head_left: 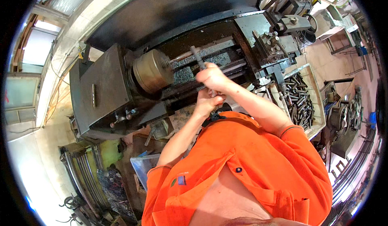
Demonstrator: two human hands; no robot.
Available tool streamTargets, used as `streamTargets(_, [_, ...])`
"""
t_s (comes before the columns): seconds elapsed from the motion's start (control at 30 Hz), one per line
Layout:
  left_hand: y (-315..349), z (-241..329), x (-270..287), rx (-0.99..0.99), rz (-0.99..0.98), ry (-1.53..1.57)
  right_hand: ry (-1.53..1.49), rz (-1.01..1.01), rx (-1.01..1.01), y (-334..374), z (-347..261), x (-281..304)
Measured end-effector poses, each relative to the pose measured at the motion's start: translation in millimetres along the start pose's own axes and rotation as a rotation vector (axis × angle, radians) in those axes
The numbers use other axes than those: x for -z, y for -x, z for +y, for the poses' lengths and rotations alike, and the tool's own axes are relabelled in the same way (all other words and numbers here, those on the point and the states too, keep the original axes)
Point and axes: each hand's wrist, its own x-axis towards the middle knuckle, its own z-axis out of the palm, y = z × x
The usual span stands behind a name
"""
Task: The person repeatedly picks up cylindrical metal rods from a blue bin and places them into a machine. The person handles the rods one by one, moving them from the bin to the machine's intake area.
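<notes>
In front of my waist, my right hand point(212, 79) is closed around a grey metal rod point(197, 55). The rod slants up and away over the bed of a lathe, and its far end is a little thicker. Just below, my left hand point(207, 103) is closed at the near end of the same rod, where its fingers partly hide it. To the left of the rod is the lathe's round brass-coloured chuck point(151, 71); its jaw side looks toward the bed. Metal chips point(184, 75) lie in the bed under the hands.
The headstock point(101, 86) stands left, with a small metal piece point(93, 95) on top and levers point(121, 118) in front. The tool carriage point(273, 44) is at right. A pale bin point(319, 104) of dark metal cylinders point(298, 98) stands beside my right arm. A dark splash guard point(173, 13) rises behind.
</notes>
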Motion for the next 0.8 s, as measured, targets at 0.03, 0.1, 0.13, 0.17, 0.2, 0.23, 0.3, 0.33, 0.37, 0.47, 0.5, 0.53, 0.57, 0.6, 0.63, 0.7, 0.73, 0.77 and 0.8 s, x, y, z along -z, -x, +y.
streamTargets(0.03, [-5, -9, -9, -0.1, -0.008, 0.063, -0.031, -0.008, -0.011, -4, 10, 8])
streamTargets(0.1, [-10, -18, -8, -0.044, -0.05, 0.043, -0.135, -0.019, -0.075, 6, 2, 19])
streamTargets(0.13, [-9, -12, -12, -0.015, -0.07, 0.034, -0.173, -0.024, -0.082, 7, 1, 23])
streamTargets(0.17, [-9, -13, -9, -0.021, -0.06, 0.04, -0.131, 0.002, -0.02, 3, 7, 19])
streamTargets(0.2, [-8, -16, -4, -0.028, -0.049, 0.046, -0.089, 0.029, 0.043, -3, 15, 11])
streamTargets(0.23, [-6, -16, 1, -0.033, -0.042, 0.048, 0.035, -0.011, 0.14, -8, 18, 6])
streamTargets(0.3, [0, -9, 6, -0.06, 0.019, 0.008, 0.161, -0.041, 0.287, -16, 22, -7])
streamTargets(0.33, [3, -8, 9, -0.057, 0.031, -0.014, 0.133, -0.061, 0.266, -15, 21, -10])
streamTargets(0.37, [5, -7, 12, -0.073, 0.034, -0.022, 0.103, -0.079, 0.246, -16, 20, -13])
streamTargets(0.47, [9, -3, 13, -0.09, 0.033, -0.067, 0.029, -0.114, 0.125, -8, 5, -16])
streamTargets(0.5, [7, -1, 11, -0.074, 0.024, -0.099, 0.001, -0.073, 0.164, -7, 6, -15])
streamTargets(0.53, [5, 1, 9, -0.053, 0.011, -0.126, -0.142, -0.109, 0.071, -7, 9, -10])
streamTargets(0.57, [4, 3, 2, -0.037, 0.022, -0.111, -0.211, -0.099, 0.103, -6, 12, -4])
streamTargets(0.6, [2, 3, 1, -0.037, -0.007, -0.12, -0.279, -0.091, 0.135, -5, 13, -2])
streamTargets(0.63, [1, 3, -1, -0.049, -0.005, -0.096, -0.261, -0.067, 0.136, -5, 14, -4])
streamTargets(0.7, [4, 3, 2, -0.068, 0.015, -0.075, -0.223, -0.018, 0.138, -3, 14, -10])
streamTargets(0.73, [9, 4, 7, -0.073, 0.031, -0.083, -0.209, 0.008, 0.142, -1, 14, -12])
streamTargets(0.77, [12, 4, 10, -0.079, 0.045, -0.092, -0.006, 0.008, 0.232, -12, 16, -19])
streamTargets(0.8, [10, 1, 11, -0.09, 0.041, -0.096, -0.001, -0.034, 0.256, -14, 19, -16])
